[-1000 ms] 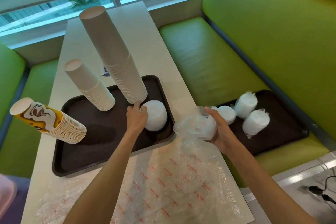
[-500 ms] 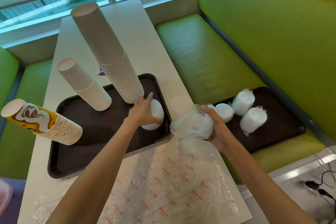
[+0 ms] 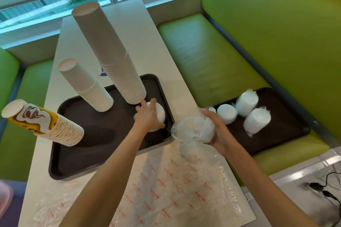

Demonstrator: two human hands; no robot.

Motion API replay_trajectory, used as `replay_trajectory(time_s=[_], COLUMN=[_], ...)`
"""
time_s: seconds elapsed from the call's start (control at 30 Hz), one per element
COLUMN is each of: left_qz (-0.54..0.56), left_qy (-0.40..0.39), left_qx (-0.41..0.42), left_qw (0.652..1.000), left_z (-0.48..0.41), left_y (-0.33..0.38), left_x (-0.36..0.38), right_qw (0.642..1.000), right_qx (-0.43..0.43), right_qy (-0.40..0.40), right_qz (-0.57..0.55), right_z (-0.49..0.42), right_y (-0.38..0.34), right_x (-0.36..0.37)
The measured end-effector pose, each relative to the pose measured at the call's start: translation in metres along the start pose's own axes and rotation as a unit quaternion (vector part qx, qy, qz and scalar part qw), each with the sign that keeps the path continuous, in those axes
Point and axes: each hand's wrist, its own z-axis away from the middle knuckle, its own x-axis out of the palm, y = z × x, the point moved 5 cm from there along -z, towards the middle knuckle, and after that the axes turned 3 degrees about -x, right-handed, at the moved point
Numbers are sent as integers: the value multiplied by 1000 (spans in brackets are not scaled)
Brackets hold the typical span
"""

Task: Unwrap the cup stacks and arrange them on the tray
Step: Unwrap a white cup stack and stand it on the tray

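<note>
L hand [image 3: 147, 118] now grips stack [image 3: 160, 114], R hand [image 3: 220, 134] wrapper [image 3: 186, 131]

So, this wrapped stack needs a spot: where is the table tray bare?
Bare room: the near half of the tray, between the yellow printed stack and the left hand. The far side is crowded: tall white stack, shorter white stack, and the small stack the left hand grips. The right hand holds the wrapped stack.
</note>
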Motion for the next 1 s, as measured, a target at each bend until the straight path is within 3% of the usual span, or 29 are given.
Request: replay_trajectory(time_s=[0.37,0.73,1.0], left_qz=[105,56,113], left_qy=[-46,-50,-14], left_qx=[-28,-26,-42], left_qw=[993,997,993], left_z=[-4,-3,9], left_y=[0,3,-4], left_x=[-2,-4,-16], right_qw=[1000,1000,1000], right_qx=[-4,-1,-2], right_qy=[-1,2,8], right_qz=[-11,-9,-10], right_z=[0,3,3], right_y=[-3,-3,-4], right_x=[0,1,2])
